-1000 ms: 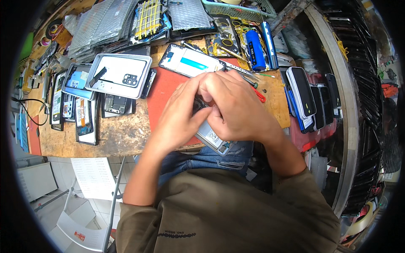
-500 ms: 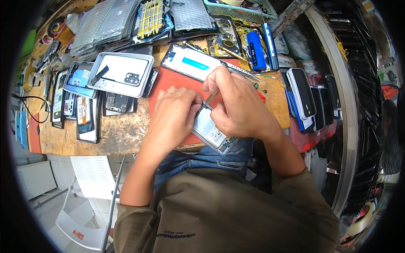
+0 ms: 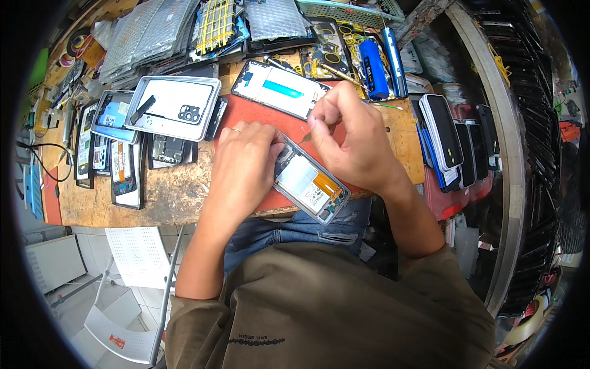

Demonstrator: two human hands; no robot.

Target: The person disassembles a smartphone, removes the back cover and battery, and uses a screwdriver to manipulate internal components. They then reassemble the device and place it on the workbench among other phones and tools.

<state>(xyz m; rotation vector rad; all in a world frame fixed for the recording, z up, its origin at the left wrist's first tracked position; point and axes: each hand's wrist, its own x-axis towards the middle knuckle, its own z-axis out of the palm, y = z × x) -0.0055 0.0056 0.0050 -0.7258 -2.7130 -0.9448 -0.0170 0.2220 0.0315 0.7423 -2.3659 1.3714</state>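
Observation:
An opened phone (image 3: 302, 184) lies tilted on a red mat (image 3: 246, 111), its pale battery, orange ribbon cable and lower circuit board exposed. My left hand (image 3: 244, 158) is closed on the phone's upper left edge, and the fingers hide that corner. In my right hand (image 3: 353, 144), pinched between thumb and fingers, is a thin tool with a small pointed tip (image 3: 306, 138). That tip hovers just above the phone's upper right edge, seemingly apart from it. Beyond my hands rests a phone frame (image 3: 276, 88) with a white inner face and a blue strip.
Stacked phone shells (image 3: 178, 104) and other opened phones stand left on the wooden bench (image 3: 166, 200). Bubble-wrapped packs (image 3: 147, 43) line the back. A blue cylinder (image 3: 373, 71) stands back right, and a pile of phones (image 3: 441, 132) sits beyond the bench's right edge.
My right hand has lifted the tool off the phone's top edge and drawn slightly right. More of the phone, with its orange ribbon, now shows. My left hand stays on the phone.

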